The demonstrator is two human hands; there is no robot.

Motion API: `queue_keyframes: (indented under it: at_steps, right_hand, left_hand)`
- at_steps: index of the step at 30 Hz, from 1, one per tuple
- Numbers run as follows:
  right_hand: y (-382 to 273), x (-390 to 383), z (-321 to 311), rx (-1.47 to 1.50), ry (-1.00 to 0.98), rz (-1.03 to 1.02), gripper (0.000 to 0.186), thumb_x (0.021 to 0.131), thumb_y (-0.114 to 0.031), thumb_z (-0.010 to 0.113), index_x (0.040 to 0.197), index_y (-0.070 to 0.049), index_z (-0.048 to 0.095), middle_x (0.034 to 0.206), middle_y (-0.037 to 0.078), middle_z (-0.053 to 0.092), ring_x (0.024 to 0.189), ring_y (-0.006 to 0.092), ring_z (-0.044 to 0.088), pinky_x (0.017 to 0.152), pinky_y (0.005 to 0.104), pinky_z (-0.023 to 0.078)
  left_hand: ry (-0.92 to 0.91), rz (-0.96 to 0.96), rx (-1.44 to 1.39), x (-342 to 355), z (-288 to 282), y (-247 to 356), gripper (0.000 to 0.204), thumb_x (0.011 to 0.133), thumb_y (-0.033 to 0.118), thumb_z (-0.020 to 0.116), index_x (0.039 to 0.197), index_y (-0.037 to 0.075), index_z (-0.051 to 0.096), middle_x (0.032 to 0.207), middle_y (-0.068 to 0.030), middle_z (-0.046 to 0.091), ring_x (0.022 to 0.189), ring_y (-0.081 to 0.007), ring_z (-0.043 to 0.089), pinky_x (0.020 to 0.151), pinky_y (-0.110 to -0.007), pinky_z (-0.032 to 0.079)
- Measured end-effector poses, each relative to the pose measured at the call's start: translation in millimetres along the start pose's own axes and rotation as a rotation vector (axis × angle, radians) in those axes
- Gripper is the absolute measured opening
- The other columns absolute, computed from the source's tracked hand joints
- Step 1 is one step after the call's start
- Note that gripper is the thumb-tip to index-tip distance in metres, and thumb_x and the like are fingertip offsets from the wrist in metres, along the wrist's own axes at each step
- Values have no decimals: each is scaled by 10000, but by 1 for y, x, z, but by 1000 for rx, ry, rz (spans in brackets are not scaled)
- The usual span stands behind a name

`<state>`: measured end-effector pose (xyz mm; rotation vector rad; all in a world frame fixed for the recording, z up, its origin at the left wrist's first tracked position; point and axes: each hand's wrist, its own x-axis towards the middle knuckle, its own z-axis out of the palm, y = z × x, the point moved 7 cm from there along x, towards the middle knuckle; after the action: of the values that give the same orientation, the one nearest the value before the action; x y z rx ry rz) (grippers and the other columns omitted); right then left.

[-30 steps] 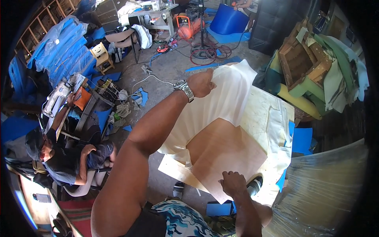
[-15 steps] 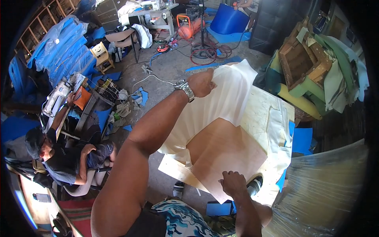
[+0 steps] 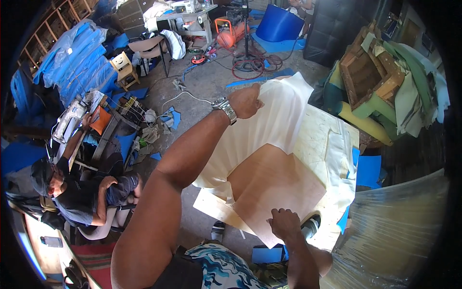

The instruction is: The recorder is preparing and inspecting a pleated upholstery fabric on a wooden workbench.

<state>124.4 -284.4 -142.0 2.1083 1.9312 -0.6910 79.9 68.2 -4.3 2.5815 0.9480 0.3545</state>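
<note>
Stretched out ahead, my left hand [image 3: 246,101], with a metal watch on its wrist, pinches the edge of a sheet of white fabric [image 3: 284,108]. The fabric hangs in soft folds over part of a brown flat sheet [image 3: 284,190]. Below both lies a pale plywood board [image 3: 317,130], with more white fabric [image 3: 339,154] along its right side. My right hand [image 3: 285,224] is low over the near right part of the brown sheet, fingers curled. Whatever those fingers may hold is hidden.
A seated person [image 3: 72,192] works at a sewing machine [image 3: 72,118] on the left. A wooden frame [image 3: 370,79] with green padding stands at right, above a plastic-wrapped piece [image 3: 394,231]. Hoses [image 3: 255,65] and an orange compressor [image 3: 233,34] are on the floor beyond.
My hands and the white fabric stay where they were. Far off beside the blue curved piece, another person's hands have shifted slightly.
</note>
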Motion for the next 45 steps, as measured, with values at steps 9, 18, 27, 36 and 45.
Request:
queue_keyframes:
  at_steps: [9, 18, 27, 36, 45]
  right_hand:
    - [1, 0, 1, 4, -10, 7, 348, 901, -395, 629, 1024, -69, 639, 966, 141, 681, 929, 316, 664, 777, 483, 522]
    - [1, 0, 2, 16, 7, -6, 348, 905, -395, 623, 1019, -67, 638, 962, 147, 679, 919, 320, 665, 767, 483, 523]
    - [1, 0, 1, 16, -22, 12, 357, 915, -399, 612, 1049, -69, 633, 986, 148, 679, 950, 318, 660, 798, 485, 519]
    - [2, -1, -3, 30, -22, 23, 336, 919, -382, 605, 1039, -69, 631, 984, 154, 679, 939, 339, 653, 803, 483, 514]
    - [1, 0, -4, 33, -30, 25, 344, 922, -382, 601, 1051, -65, 632, 992, 154, 679, 949, 339, 652, 806, 481, 514]
  left_hand:
    - [-8, 2, -8, -2, -2, 3, 414, 907, 306, 629, 1134, 6, 457, 1023, -266, 634, 978, -449, 612, 790, -524, 477]
    - [1, -1, -12, -1, -1, 2, 411, 908, 307, 627, 1125, 3, 455, 1021, -275, 634, 976, -456, 612, 794, -528, 478]
    - [-2, -1, -5, -2, -3, 4, 440, 891, 259, 649, 1150, -40, 455, 945, -278, 660, 933, -440, 646, 776, -528, 487]
    - [0, -19, -4, -2, -2, 2, 420, 903, 312, 643, 1114, 5, 449, 976, -271, 641, 940, -456, 624, 757, -538, 481]
    - [-5, -15, -11, -1, -1, 1, 421, 902, 308, 640, 1125, 3, 455, 994, -277, 639, 941, -459, 623, 769, -540, 481]
